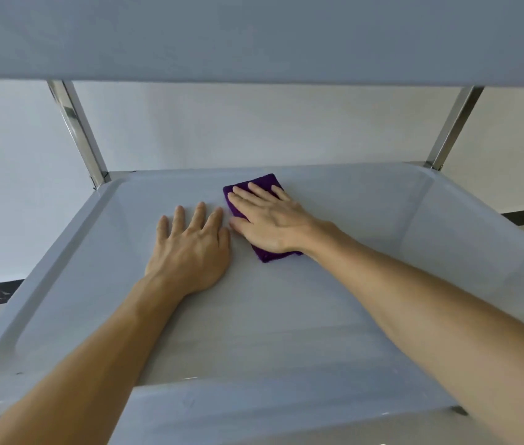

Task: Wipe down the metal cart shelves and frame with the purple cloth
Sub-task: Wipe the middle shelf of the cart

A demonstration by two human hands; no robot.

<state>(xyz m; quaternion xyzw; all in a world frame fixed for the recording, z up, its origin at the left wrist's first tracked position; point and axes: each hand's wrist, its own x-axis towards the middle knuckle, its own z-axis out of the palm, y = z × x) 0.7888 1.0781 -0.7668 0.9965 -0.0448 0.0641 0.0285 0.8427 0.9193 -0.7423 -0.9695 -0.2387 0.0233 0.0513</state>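
Overhead, underside of upper grey metal shelf (pixel 254 36); below, rimmed grey metal tray shelf (pixel 286 316). Left hand (pixel 190 248) flat, holding nothing. Right hand (pixel 270 220) flat, fingers straight, pressing folded purple cloth (pixel 263 184) mid-shelf.

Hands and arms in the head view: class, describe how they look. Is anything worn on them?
Both forearms are bare as far as the frame shows, with no sleeves in view. The left hand and the right hand wear no gloves, rings, watch or bracelets.
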